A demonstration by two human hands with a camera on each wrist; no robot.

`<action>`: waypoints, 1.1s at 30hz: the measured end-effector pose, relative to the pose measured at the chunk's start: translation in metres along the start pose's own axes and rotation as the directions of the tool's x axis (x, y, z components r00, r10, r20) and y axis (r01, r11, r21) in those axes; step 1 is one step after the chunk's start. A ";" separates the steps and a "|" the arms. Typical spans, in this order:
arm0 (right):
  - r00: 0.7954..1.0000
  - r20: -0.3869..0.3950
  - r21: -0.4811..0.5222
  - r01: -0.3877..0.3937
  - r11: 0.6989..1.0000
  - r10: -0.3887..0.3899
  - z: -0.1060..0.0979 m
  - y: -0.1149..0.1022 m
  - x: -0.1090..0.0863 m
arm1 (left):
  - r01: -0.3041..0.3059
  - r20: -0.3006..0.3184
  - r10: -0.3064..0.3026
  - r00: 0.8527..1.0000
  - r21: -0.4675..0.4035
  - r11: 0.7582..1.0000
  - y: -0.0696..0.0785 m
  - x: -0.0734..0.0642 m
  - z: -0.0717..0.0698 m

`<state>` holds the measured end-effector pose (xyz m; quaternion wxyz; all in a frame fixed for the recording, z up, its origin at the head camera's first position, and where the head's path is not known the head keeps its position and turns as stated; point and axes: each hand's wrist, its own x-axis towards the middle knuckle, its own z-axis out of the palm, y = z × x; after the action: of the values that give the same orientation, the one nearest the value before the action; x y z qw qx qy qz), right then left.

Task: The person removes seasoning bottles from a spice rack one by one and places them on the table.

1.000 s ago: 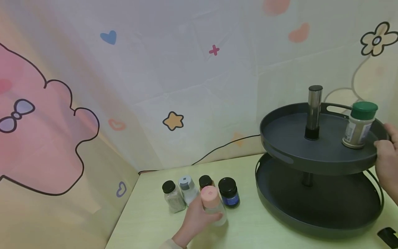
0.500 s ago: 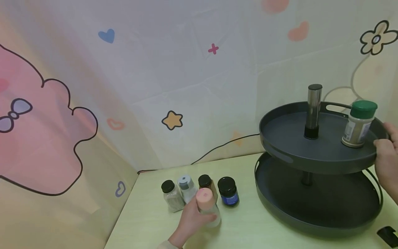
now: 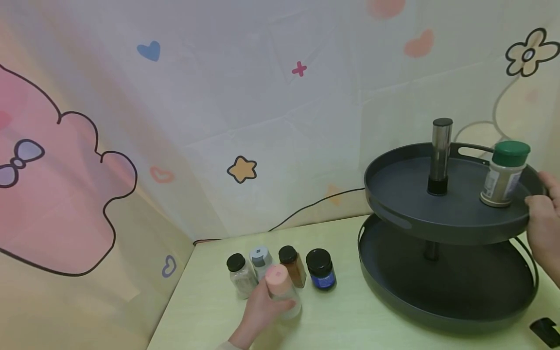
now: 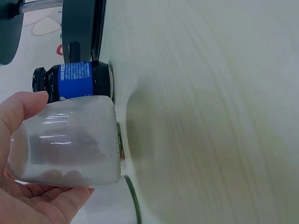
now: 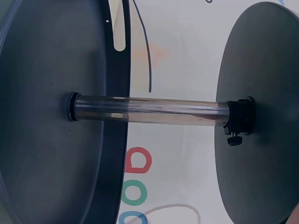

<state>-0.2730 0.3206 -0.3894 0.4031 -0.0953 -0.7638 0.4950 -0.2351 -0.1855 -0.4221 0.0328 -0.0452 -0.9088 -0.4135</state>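
Note:
My left hand [image 3: 262, 308] grips a translucent jar with a pink cap [image 3: 278, 279], thumb on one side and fingers on the other. In the left wrist view this jar [image 4: 70, 144] is upright close over the tabletop, its shadow beside its base. Just behind it stand a black-capped shaker of pale contents [image 3: 243, 279], a grey-white capped bottle [image 3: 261, 257], a black-capped bottle of brown spice [image 3: 295, 270] and a dark jar with a blue label [image 3: 323, 272]. At the right edge, my right hand [image 3: 544, 226] holds the rim of the two-tier tray's upper tier [image 3: 407, 194].
A green-capped shaker [image 3: 503, 180] stands on the upper tier, right of the metal post [image 3: 441, 153]. The wider lower tier [image 3: 437, 291] sits on the table [image 3: 210, 321]. A black object [image 3: 546, 332] lies at the bottom right. A cable runs along the printed backdrop.
My left hand has moved left with the pink-capped jar, uncovering more of the brown spice bottle. My right hand keeps its place on the tray rim.

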 end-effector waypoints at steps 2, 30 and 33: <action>0.999 0.025 0.035 -0.025 0.999 0.024 -0.002 -0.016 -0.006 | -0.004 -0.009 0.004 1.000 -0.004 1.000 -0.002 0.000 -0.001; 0.992 0.112 -0.044 -0.053 0.998 0.058 -0.008 -0.059 -0.027 | 0.035 -0.081 -0.032 0.996 0.035 0.999 -0.021 -0.003 -0.014; 0.993 0.104 -0.061 -0.057 0.997 0.063 -0.007 -0.051 -0.025 | 0.040 -0.084 -0.036 0.996 0.036 0.999 -0.022 -0.003 -0.016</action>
<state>-0.2390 0.2867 -0.3581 0.3443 -0.1035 -0.7948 0.4889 -0.2340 -0.2121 -0.4286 0.0637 -0.0100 -0.9150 -0.3983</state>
